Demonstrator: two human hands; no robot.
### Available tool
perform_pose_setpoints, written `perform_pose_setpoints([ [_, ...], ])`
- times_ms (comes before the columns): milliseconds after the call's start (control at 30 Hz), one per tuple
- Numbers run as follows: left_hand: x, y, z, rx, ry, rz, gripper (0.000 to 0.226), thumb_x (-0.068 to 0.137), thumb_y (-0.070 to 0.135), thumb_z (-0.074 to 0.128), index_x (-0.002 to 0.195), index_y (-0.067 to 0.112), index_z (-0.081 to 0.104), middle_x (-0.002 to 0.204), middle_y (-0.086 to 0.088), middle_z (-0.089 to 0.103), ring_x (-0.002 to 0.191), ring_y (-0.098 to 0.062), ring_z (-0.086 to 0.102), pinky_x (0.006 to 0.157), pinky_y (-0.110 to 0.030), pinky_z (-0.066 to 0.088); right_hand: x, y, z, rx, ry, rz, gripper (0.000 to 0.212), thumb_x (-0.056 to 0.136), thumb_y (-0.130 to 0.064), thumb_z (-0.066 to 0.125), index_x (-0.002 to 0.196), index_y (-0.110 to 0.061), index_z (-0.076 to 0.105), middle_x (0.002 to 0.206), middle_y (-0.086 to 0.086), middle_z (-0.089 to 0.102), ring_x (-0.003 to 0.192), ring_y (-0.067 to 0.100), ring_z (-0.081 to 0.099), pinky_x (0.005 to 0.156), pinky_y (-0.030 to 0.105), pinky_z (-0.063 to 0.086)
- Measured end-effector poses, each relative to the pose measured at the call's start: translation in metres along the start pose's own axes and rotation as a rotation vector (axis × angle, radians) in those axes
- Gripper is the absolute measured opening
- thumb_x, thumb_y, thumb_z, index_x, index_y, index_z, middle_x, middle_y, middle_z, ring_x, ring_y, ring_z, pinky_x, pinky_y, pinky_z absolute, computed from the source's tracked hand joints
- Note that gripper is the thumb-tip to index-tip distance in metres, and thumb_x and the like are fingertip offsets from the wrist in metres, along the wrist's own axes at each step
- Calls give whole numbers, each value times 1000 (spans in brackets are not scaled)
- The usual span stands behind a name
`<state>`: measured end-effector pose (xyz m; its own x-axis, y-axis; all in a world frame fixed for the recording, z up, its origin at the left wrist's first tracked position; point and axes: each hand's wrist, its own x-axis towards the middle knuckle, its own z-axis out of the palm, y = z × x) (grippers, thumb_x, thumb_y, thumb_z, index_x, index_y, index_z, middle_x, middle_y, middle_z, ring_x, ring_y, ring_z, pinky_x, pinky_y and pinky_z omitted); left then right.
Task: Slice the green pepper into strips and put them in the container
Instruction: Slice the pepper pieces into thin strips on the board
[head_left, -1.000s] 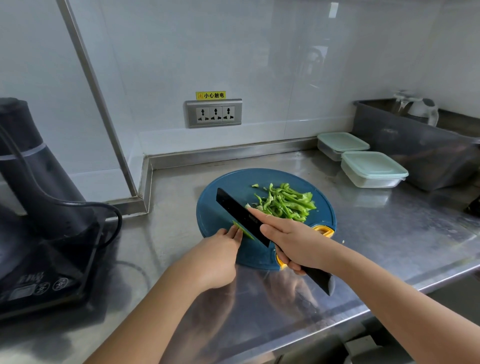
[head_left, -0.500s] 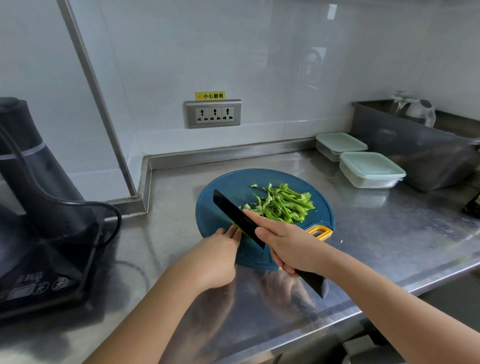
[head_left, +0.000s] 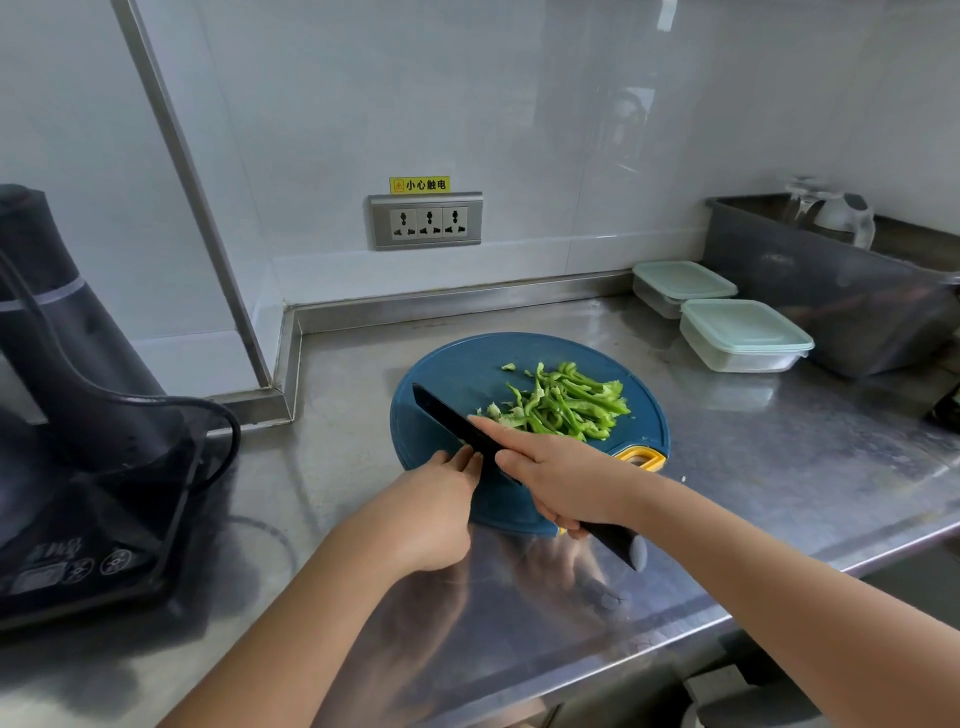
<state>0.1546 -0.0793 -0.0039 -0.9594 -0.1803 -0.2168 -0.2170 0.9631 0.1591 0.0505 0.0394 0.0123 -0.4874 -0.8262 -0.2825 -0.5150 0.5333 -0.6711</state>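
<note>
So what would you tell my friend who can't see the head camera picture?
A right hand grips a black knife, blade on a round blue cutting board, with the left hand close beside the blade. A pile of green pepper strips lies on the board; two lidded containers sit on the steel counter.

The right hand gripped a black knife on the blue cutting board, the left hand curled beside its blade, green pepper strips just beyond.
</note>
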Motion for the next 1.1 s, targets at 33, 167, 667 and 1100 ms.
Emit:
perform_pose_setpoints([
  [33,0,0,1,-3,3,0,72,94,14,44,152,17,1,156,0,14,133,-19,29,104,-28,33,5,-2,-1,13,-6,14,48,104,-30,29,143,-55,20,55,4,45,39,11,41,41,25,45],
  [167,3,-2,6,-31,19,1,74,92,13,45,152,15,2,158,-1,9,139,-18,22,110,-29,29,21,-5,-7,57,15,50,47,103,-30,28,142,-55,22,56,5,44,39,12,40,41,24,44],
  [667,7,0,13,-44,129,7,72,90,18,45,152,16,7,156,1,15,136,-19,25,108,-28,28,7,0,22,-481,209,-49,51,104,-27,23,151,-37,3,92,17,63,68,29,56,68,40,51],
  [1100,9,-1,16,-14,154,11,73,89,21,45,151,17,8,158,1,13,135,-18,25,109,-31,31,-5,17,-5,-11,203,69,46,104,-32,26,145,-50,17,64,2,51,43,10,46,41,23,43],
])
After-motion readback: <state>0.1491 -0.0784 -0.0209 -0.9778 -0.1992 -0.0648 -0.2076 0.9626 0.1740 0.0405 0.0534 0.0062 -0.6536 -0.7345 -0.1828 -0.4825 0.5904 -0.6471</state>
